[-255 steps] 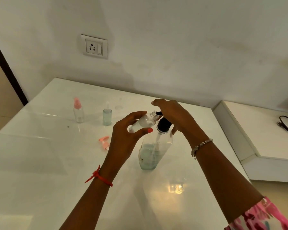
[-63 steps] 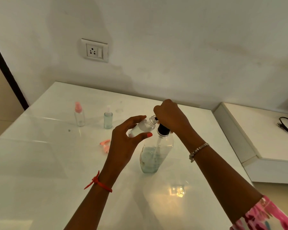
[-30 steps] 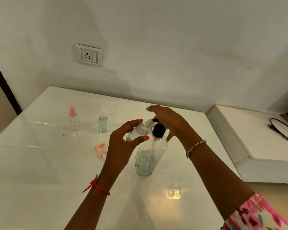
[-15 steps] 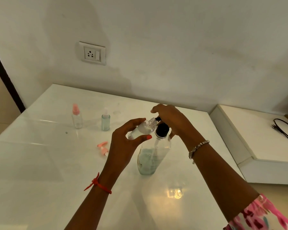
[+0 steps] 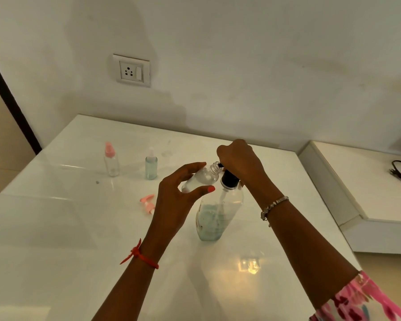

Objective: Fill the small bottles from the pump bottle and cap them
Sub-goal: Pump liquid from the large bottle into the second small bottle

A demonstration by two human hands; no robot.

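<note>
white counter [image 5: 56,228]: our right hand [image 5: 240,162] fists down on the pump [image 5: 228,179]; our left hand [image 5: 176,200] pinches a tilted bottle [image 5: 200,179], mouth at the spout.

pump head hidden under right hand [image 5: 240,162], sleeve [image 5: 361,300] cropped

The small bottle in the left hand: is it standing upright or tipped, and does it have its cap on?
Tipped and uncapped. The small bottle lies slanted in the left hand, bare threaded neck raised toward the pump bottle nozzle.
</note>
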